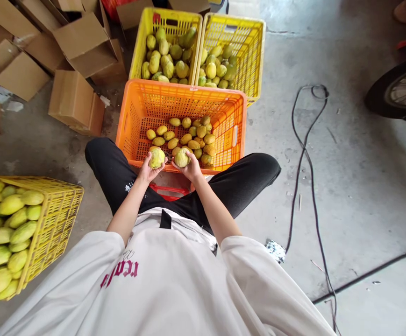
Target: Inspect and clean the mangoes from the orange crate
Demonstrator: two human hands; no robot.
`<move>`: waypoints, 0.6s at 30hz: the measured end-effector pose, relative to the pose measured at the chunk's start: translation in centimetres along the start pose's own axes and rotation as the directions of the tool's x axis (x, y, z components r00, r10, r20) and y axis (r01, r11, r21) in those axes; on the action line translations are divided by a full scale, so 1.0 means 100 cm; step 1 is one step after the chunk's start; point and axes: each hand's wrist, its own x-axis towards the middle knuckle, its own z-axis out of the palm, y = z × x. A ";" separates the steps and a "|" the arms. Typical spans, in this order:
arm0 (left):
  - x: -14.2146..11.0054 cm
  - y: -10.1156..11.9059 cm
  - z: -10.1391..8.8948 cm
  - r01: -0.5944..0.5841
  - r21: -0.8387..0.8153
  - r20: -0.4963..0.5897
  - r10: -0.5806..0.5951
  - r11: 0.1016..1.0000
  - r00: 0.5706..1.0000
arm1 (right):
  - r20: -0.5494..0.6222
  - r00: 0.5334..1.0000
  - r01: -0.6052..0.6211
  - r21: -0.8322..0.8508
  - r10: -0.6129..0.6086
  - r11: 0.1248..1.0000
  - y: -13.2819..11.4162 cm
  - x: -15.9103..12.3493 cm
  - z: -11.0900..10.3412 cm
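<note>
In the head view, my left hand (147,171) is closed around a yellow-green mango (157,158). A second, rounder mango (181,158) sits in my right hand (192,169), fingers curled about it. Both hands are side by side, over the near rim of an orange plastic crate (183,89). Inside that crate, several smaller yellow-orange mangoes (193,144) lie on the bottom, mostly toward the right side. The two held fruits are apart, with blotchy skin. Their undersides are hidden by my palms.
Two yellow crates, one left (136,46) and one right (255,56), hold more fruit behind the orange crate. Another yellow crate (53,224), full of larger fruit, stands left. Cardboard boxes (71,98) pile up upper left. A black cable (305,149) and a wheel (381,93) are right.
</note>
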 end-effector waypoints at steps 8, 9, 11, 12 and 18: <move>0.005 -0.005 -0.002 0.003 0.102 -0.014 -0.002 0.995 1.000 | -0.085 0.996 -0.009 -0.061 0.004 0.998 -0.001 0.000 -0.001; 0.005 -0.005 -0.002 0.011 0.112 -0.018 -0.009 0.994 1.000 | -0.080 0.997 -0.014 -0.052 0.010 0.999 -0.002 0.001 -0.002; 0.006 -0.005 -0.002 0.027 0.127 -0.022 -0.024 0.992 0.999 | -0.064 0.998 -0.015 -0.035 0.013 0.999 -0.003 0.002 -0.004; 0.007 -0.005 -0.002 0.033 0.134 -0.024 -0.030 0.990 0.999 | -0.060 0.998 -0.016 -0.030 0.014 0.999 -0.003 0.003 -0.005; 0.010 -0.004 -0.001 0.023 0.100 -0.084 -0.015 0.995 0.996 | -0.052 0.999 0.016 -0.017 -0.016 1.000 -0.002 0.003 -0.003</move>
